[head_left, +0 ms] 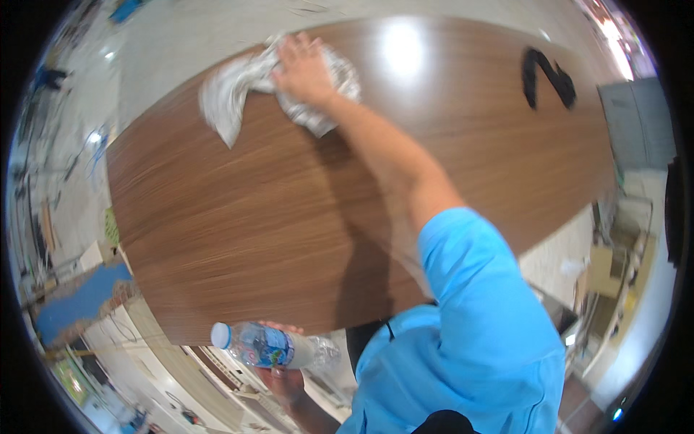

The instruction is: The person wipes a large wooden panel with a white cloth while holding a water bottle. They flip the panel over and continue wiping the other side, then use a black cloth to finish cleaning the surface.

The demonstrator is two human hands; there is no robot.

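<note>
My right hand [303, 71] presses flat on a crumpled white cloth [231, 90] near the far edge of a brown wood-grain table [238, 217]. The cloth bunches on both sides of the fingers and is slightly blurred. Low in the view, my left hand [282, 380] is wrapped round a clear plastic water bottle [271, 346] with a white cap and a blue label. The bottle lies nearly sideways by the table's near edge, its cap to the left. Part of the left palm is hidden behind it.
A black item [546, 76], shaped like a bent strip, lies at the table's far right. Beyond the right edge stand a grey box-like cabinet [636, 123] and shelving. A blue patch [83, 300] shows on the floor at left, among scattered materials.
</note>
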